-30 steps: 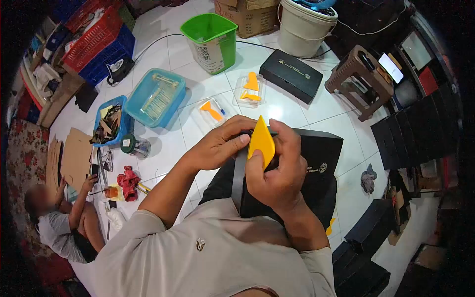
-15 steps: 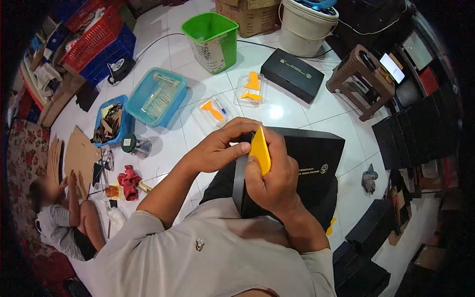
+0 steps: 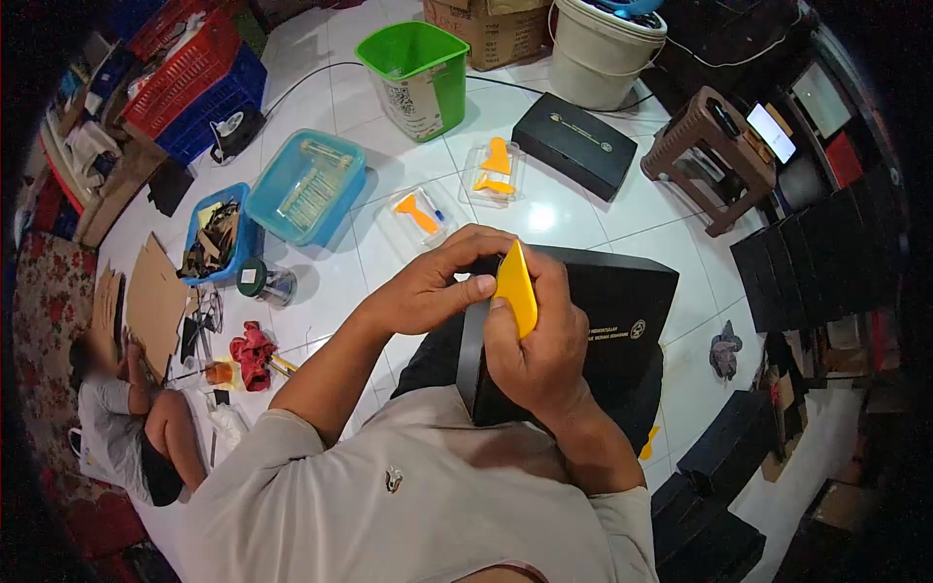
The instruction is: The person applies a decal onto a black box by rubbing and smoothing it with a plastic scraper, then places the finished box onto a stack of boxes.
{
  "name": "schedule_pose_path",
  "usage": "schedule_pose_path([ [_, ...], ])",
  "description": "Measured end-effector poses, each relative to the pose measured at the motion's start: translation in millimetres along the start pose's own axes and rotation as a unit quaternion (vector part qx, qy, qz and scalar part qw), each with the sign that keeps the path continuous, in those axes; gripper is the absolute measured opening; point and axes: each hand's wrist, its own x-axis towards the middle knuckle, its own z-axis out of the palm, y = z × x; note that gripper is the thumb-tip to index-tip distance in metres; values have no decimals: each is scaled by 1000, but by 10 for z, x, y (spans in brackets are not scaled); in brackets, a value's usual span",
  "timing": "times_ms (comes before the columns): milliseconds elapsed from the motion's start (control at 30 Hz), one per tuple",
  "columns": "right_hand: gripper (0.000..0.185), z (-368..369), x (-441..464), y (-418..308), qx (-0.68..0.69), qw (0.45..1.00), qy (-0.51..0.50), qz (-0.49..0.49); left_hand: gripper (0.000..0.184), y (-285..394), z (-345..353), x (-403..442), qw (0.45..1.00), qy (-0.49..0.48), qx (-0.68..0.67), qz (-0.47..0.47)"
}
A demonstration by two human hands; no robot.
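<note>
My right hand (image 3: 540,340) is closed around a yellow plastic scraper (image 3: 518,291), its thumb pressed on the flat face and the blade tilted upward. Beneath it, on my lap, rests a black box (image 3: 622,306) with gold print on its top. My left hand (image 3: 432,291) is curled at the box's upper left side, thumb beside the scraper. Its fingertips are hidden behind the scraper, and what they grip I cannot make out.
Clear trays with orange scrapers (image 3: 496,155) lie ahead, near another black box (image 3: 575,146) and a green bin (image 3: 442,92). Blue tubs (image 3: 262,204) and a jar (image 3: 279,286) stand left. A person (image 3: 112,418) sits at far left; a brown stool (image 3: 695,146) stands right.
The scraper has turned slightly, showing more of its flat face, and has shifted a little right with my right hand. My left hand stays nearly in place.
</note>
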Motion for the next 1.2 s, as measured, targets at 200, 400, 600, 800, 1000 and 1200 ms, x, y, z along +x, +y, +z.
schedule_pose_path([
  [200, 48, -14, -90, 0, -4, 1000, -16, -22, 55, -75, 4, -59, 1000, -12, -20, 20],
  [400, 56, -36, -226, -65, 2, 998, -62, 13, 74, 58, -56, -97, 998, -31, -26, -47],
  [600, 63, -12, -390, -48, 11, 997, -72, -8, 88, 22, -76, -125, 996, -51, -46, -61],
  [800, 64, -28, -470, -87, 26, 996, -83, -12, 102, 8, -92, -154, 996, -69, -24, -57],
  [1000, 62, -11, -559, -109, 40, 996, -83, -1, 111, 32, -95, -155, 995, -79, 4, -59],
  [1200, 64, -6, -659, -134, 48, 993, -107, 22, 121, 33, -81, -150, 995, -81, 19, -52],
])
